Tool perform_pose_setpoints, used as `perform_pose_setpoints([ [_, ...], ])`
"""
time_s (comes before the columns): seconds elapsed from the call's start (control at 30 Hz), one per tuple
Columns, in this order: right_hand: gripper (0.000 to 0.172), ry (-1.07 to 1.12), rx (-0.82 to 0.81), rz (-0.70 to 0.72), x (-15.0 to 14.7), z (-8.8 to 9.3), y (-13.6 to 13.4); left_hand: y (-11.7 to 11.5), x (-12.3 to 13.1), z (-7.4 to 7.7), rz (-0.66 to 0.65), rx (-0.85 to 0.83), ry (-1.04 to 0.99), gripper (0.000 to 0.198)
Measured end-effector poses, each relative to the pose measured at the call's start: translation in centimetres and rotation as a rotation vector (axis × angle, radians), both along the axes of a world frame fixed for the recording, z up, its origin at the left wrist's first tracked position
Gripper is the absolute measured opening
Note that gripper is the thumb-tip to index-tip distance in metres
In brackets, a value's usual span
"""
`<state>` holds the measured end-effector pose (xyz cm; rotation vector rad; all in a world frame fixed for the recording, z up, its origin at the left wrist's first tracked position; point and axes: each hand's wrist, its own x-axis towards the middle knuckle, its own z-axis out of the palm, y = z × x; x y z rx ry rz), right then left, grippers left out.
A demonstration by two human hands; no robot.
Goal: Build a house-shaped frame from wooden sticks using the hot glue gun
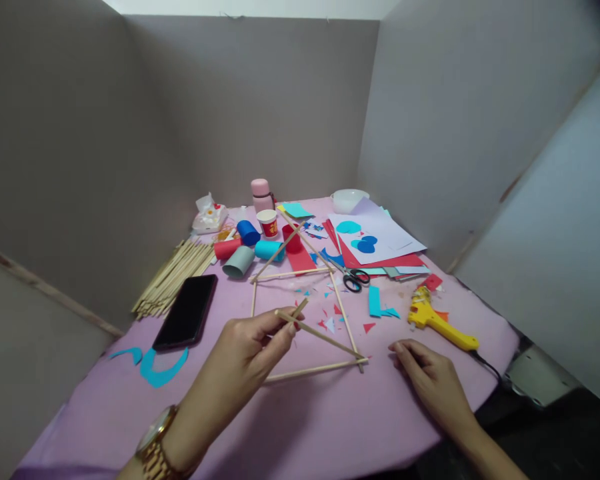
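My left hand (253,353), with a gold watch (156,430) on the wrist, pinches two thin wooden sticks (325,335) where they cross near their upper ends. These sticks slant up from the near side of a stick frame (343,313) lying on the table. At the frame's far end, two more sticks (280,252) lean together and cross in a peak. Part of the frame's near left corner is hidden behind my left hand. My right hand (430,377) rests on the cloth just right of the near right corner, fingers curled together, with nothing visible in them.
A yellow glue gun (445,322) lies at right, its cord trailing off the edge. Black-handled scissors (356,280), paper scraps and coloured paper tubes (240,261) lie beyond the frame. At left are a phone (186,312) and a stick bundle (175,277). Partition walls enclose the table.
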<state>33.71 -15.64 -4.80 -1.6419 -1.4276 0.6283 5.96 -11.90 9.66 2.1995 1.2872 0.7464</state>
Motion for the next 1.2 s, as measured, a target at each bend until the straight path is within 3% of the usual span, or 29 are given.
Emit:
perform_pose_setpoints([
  [0.77, 0.039, 0.01, -0.053, 0.011, -0.7, 0.5, 0.5, 1.4, -0.6, 0.2, 0.026, -0.004, -0.116, 0.025],
  [1.0, 0.044, -0.045, -0.098, 0.029, -0.3, -0.4, 0.5, 1.5, -2.7, 0.9, 0.172, 0.039, -0.214, 0.024],
  [1.2, 0.043, -0.128, -0.127, 0.07, 1.0, -1.4, 0.7, 1.5, -5.8, 2.5, 0.447, 0.179, -0.565, 0.019],
])
